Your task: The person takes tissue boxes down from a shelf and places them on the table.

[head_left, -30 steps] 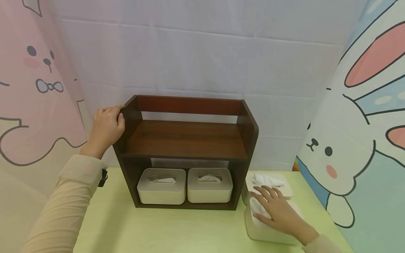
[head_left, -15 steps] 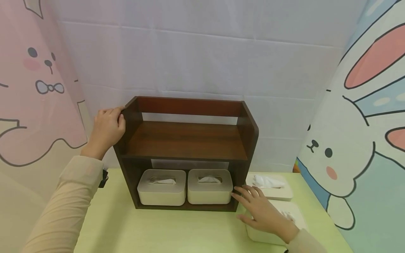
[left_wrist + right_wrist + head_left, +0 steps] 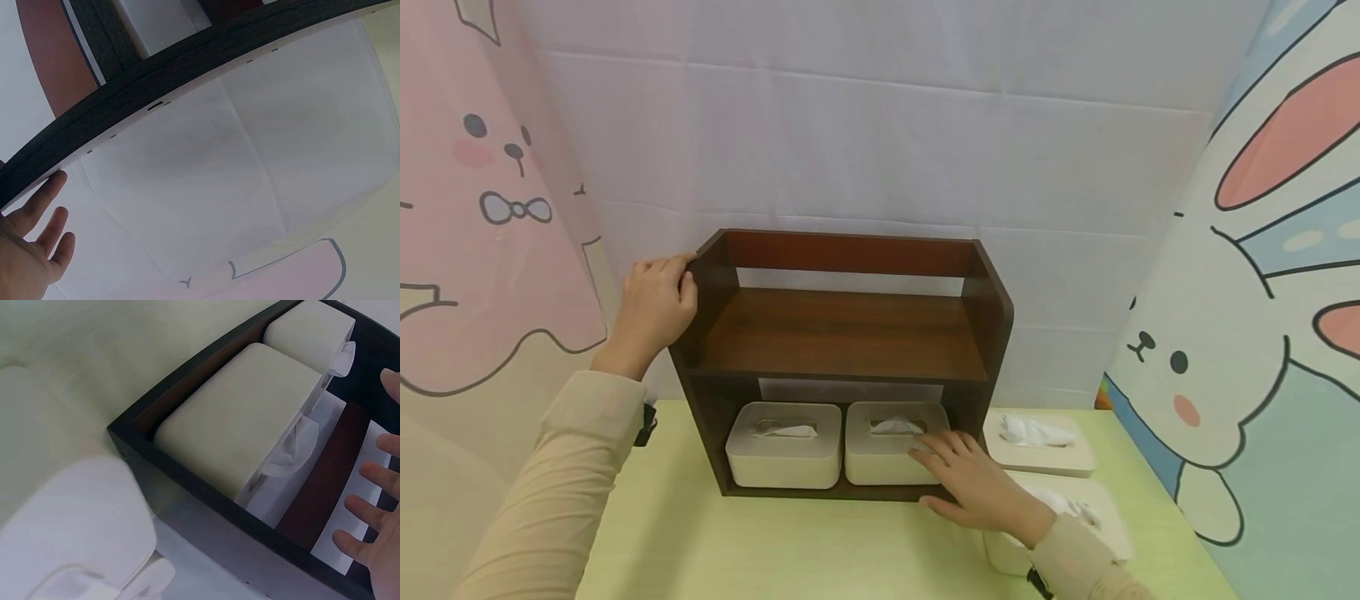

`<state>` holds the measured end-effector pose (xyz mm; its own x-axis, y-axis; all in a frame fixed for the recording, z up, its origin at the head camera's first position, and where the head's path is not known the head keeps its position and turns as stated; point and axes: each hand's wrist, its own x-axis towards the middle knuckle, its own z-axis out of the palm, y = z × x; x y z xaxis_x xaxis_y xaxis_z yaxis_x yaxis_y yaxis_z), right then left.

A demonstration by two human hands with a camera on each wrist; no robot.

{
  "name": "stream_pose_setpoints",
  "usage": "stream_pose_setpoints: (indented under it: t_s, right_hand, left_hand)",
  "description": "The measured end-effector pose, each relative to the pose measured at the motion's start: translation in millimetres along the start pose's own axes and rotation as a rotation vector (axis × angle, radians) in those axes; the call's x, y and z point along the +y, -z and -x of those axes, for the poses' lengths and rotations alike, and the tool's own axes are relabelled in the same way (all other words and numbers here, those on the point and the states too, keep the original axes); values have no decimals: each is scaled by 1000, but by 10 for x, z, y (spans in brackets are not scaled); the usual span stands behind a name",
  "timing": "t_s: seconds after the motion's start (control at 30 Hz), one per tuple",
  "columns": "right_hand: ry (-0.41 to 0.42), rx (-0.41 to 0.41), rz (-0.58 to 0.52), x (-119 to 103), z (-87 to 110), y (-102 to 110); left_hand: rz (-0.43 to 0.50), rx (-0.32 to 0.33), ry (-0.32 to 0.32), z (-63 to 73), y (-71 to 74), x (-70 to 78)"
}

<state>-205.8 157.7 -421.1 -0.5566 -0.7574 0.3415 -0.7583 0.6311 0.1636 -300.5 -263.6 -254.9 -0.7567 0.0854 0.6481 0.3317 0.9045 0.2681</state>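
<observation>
My left hand (image 3: 657,308) holds the upper left side of a dark brown two-tier wooden shelf (image 3: 842,333). In the left wrist view some fingers (image 3: 59,225) show beside the shelf's dark panel edge (image 3: 187,56). Two off-white tissue boxes, a left one (image 3: 784,467) and a right one (image 3: 895,468), stand side by side in the lower tier, a tissue poking from each lid. My right hand (image 3: 973,483), fingers spread, overlaps the right box's front corner in the head view. In the right wrist view its fingers (image 3: 369,512) are straight and hold nothing.
Right of the shelf, two more white tissue boxes sit on the pale green table (image 3: 775,542): a rear one (image 3: 1041,454) and a front one (image 3: 1101,500), partly behind the right forearm. A white cloth (image 3: 865,125) hangs behind, with cartoon-printed cloths at both sides.
My right hand has moved left, from over the front tissue box on the table to before the right box in the shelf. The left hand stays on the shelf's side.
</observation>
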Motion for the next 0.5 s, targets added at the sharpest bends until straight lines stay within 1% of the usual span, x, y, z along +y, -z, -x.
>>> stream_pose_setpoints:
  t_s: [0.1,0.33,0.5]
  right_hand:
    - [-18,-19,-13,7,-81,-32]
    - [-97,-114,-47,21,-270,-101]
    - [-169,-141,-43,57,-398,-196]
  left_hand:
    - [-1,4,-2,-2,-2,1]
    - [-2,2,1,-2,-6,0]
    - [0,2,3,-3,-7,-3]
